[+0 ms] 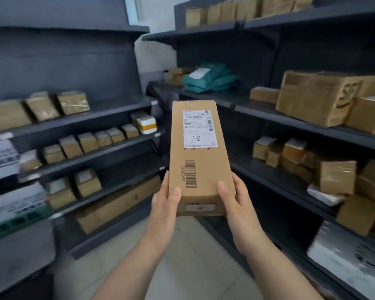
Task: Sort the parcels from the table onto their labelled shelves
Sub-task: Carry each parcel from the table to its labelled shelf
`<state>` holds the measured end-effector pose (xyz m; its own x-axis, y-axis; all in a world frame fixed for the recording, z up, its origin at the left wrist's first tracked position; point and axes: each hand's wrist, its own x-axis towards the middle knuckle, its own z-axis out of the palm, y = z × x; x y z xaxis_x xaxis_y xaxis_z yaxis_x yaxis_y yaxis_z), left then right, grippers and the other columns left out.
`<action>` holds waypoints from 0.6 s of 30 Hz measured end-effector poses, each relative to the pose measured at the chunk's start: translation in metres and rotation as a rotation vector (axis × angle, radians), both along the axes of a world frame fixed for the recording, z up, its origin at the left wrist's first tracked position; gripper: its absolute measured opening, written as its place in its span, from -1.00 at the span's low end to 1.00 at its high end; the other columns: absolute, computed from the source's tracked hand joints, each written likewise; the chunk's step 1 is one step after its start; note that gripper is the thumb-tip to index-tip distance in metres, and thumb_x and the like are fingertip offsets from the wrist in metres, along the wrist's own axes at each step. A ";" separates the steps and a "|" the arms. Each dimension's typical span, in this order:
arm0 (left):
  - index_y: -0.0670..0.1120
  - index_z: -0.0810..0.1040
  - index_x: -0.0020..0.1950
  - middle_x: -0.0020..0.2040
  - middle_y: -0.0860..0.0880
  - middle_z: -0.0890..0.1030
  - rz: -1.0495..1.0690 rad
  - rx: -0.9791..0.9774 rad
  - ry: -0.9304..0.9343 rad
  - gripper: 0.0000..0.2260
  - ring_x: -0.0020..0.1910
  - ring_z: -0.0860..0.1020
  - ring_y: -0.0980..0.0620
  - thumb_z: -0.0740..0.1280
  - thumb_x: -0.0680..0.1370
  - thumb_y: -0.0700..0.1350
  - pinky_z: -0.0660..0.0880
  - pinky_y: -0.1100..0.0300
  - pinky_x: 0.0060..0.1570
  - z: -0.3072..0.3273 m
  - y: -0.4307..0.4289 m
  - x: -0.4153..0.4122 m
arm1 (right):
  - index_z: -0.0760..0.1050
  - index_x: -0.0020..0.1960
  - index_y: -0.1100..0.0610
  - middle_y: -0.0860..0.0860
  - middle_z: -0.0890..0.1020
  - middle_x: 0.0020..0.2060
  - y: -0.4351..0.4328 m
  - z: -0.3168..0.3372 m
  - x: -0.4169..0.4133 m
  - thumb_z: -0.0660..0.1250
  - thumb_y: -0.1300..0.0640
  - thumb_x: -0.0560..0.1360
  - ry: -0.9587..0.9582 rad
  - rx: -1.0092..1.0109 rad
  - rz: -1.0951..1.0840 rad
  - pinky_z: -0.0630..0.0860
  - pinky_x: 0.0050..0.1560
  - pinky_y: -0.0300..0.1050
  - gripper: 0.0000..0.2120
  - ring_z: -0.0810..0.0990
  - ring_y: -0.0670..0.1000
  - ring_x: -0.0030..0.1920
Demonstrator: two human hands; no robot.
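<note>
I hold a long brown cardboard parcel out in front of me, lengthwise, in the middle of the view. A white shipping label on its top face carries the handwritten mark "1-8", and a printed barcode sits below it. My left hand grips the near left corner, thumb on top. My right hand grips the near right corner the same way. The parcel is level with the middle shelves of the dark racks on both sides.
A dark shelf rack on the left holds rows of small brown boxes and a white box. A second rack on the right holds larger cartons and teal mailer bags. A tiled floor runs between them.
</note>
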<state>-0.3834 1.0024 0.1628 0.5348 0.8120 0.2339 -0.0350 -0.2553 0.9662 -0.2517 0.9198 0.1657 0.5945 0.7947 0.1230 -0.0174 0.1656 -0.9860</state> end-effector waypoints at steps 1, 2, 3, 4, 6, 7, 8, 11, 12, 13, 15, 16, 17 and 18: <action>0.38 0.33 0.34 0.27 0.19 0.52 0.040 -0.009 -0.001 -0.59 0.32 0.44 0.09 0.10 0.48 0.29 0.39 -0.03 0.30 -0.002 0.013 -0.010 | 0.30 0.34 -0.22 -0.21 0.53 0.21 0.019 -0.002 -0.007 0.31 -0.28 0.37 -0.008 -0.015 0.042 0.52 0.16 -0.11 -0.43 0.54 -0.22 0.16; 0.35 0.33 0.35 0.27 0.18 0.53 0.081 -0.016 0.000 -0.57 0.31 0.45 0.10 0.10 0.48 0.29 0.40 -0.02 0.29 -0.005 0.025 -0.020 | 0.31 0.34 -0.22 -0.20 0.53 0.21 0.037 -0.005 -0.014 0.32 -0.30 0.37 -0.011 -0.025 0.079 0.51 0.20 -0.06 -0.43 0.53 -0.19 0.18; 0.33 0.32 0.37 0.27 0.17 0.52 0.121 -0.024 0.002 -0.56 0.30 0.46 0.12 0.10 0.48 0.29 0.41 -0.02 0.29 -0.010 0.037 -0.029 | 0.33 0.32 -0.21 -0.19 0.54 0.20 0.055 -0.009 -0.020 0.32 -0.28 0.39 -0.008 -0.037 0.110 0.51 0.21 -0.03 -0.47 0.54 -0.17 0.18; 0.33 0.30 0.38 0.29 0.17 0.51 0.166 -0.041 0.020 -0.54 0.31 0.45 0.11 0.10 0.48 0.31 0.41 -0.05 0.30 -0.017 0.049 -0.037 | 0.33 0.31 -0.21 -0.18 0.54 0.20 0.071 -0.014 -0.025 0.32 -0.24 0.42 -0.005 -0.051 0.140 0.51 0.20 -0.03 -0.52 0.54 -0.16 0.17; 0.39 0.26 0.39 0.32 0.16 0.47 0.246 -0.099 0.064 -0.51 0.35 0.40 0.08 0.10 0.45 0.37 0.36 -0.10 0.33 -0.031 0.070 -0.049 | 0.31 0.31 -0.19 -0.16 0.53 0.20 0.102 -0.025 -0.034 0.28 -0.15 0.48 -0.012 -0.098 0.191 0.52 0.16 -0.09 -0.58 0.54 -0.16 0.16; 0.41 0.26 0.38 0.33 0.17 0.46 0.280 -0.122 0.082 -0.50 0.36 0.38 0.09 0.10 0.43 0.39 0.35 -0.11 0.34 -0.041 0.083 -0.055 | 0.31 0.31 -0.19 -0.15 0.53 0.20 0.116 -0.031 -0.038 0.27 -0.12 0.50 -0.012 -0.121 0.214 0.51 0.11 -0.15 -0.60 0.54 -0.16 0.15; 0.42 0.25 0.37 0.32 0.18 0.45 0.306 -0.152 0.097 -0.48 0.35 0.38 0.12 0.10 0.41 0.40 0.34 -0.09 0.35 -0.047 0.093 -0.058 | 0.31 0.31 -0.18 -0.14 0.54 0.19 0.131 -0.037 -0.040 0.26 -0.10 0.52 -0.007 -0.143 0.238 0.51 0.06 -0.20 -0.63 0.55 -0.16 0.13; 0.41 0.21 0.40 0.32 0.22 0.43 0.377 -0.270 0.130 -0.55 0.31 0.39 0.19 0.11 0.51 0.33 0.35 -0.04 0.35 -0.062 0.126 -0.061 | 0.29 0.29 -0.16 -0.14 0.54 0.13 0.178 -0.056 -0.041 0.24 -0.06 0.55 0.027 -0.227 0.314 0.48 -0.14 -0.30 -0.67 0.56 -0.15 0.08; 0.37 0.20 0.42 0.30 0.25 0.43 0.393 -0.303 0.131 -0.61 0.26 0.40 0.25 0.10 0.58 0.23 0.37 0.02 0.34 -0.067 0.137 -0.060 | 0.27 0.29 -0.17 -0.16 0.54 0.10 0.195 -0.063 -0.040 0.24 -0.06 0.55 0.026 -0.262 0.336 0.46 -0.19 -0.32 -0.67 0.55 -0.15 0.05; 0.34 0.21 0.42 0.27 0.29 0.44 0.413 -0.328 0.129 -0.65 0.21 0.40 0.33 0.08 0.63 0.13 0.40 0.08 0.30 -0.072 0.150 -0.059 | 0.27 0.30 -0.17 -0.18 0.53 0.07 0.212 -0.069 -0.038 0.23 -0.06 0.55 0.022 -0.297 0.357 0.45 -0.22 -0.33 -0.66 0.55 -0.16 0.03; 0.40 0.26 0.31 0.15 0.39 0.47 0.459 -0.363 0.142 -0.71 0.10 0.42 0.42 0.07 0.64 0.07 0.45 0.24 0.14 -0.085 0.178 -0.054 | 0.27 0.30 -0.16 -0.18 0.54 0.05 0.247 -0.082 -0.032 0.23 -0.05 0.56 0.017 -0.346 0.400 0.46 -0.27 -0.35 -0.67 0.56 -0.16 0.00; 0.43 0.27 0.26 0.10 0.42 0.47 0.486 -0.384 0.153 -0.73 0.08 0.43 0.43 0.07 0.63 0.09 0.44 0.29 0.08 -0.090 0.193 -0.051 | 0.27 0.29 -0.16 -0.18 0.54 0.04 0.266 -0.089 -0.028 0.23 -0.05 0.57 0.015 -0.368 0.427 0.47 -0.28 -0.36 -0.68 0.57 -0.16 -0.01; 0.44 0.26 0.26 0.09 0.43 0.47 0.510 -0.398 0.161 -0.74 0.08 0.43 0.41 0.07 0.61 0.14 0.43 0.30 0.06 -0.097 0.209 -0.047 | 0.26 0.28 -0.17 -0.18 0.54 0.03 0.285 -0.095 -0.024 0.22 -0.05 0.57 0.008 -0.395 0.459 0.47 -0.27 -0.36 -0.70 0.57 -0.17 -0.01; 0.44 0.25 0.30 0.10 0.42 0.46 0.528 -0.411 0.166 -0.71 0.10 0.43 0.40 0.06 0.60 0.17 0.42 0.31 0.04 -0.102 0.224 -0.042 | 0.25 0.28 -0.18 -0.18 0.53 0.04 0.304 -0.101 -0.020 0.21 -0.06 0.57 0.000 -0.424 0.492 0.47 -0.25 -0.35 -0.70 0.56 -0.16 -0.01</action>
<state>-0.4255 1.2264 0.0607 0.0456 0.9787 -0.2000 0.1503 0.1913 0.9700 -0.2714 1.2234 0.0643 0.1487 0.9537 -0.2613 0.0081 -0.2654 -0.9641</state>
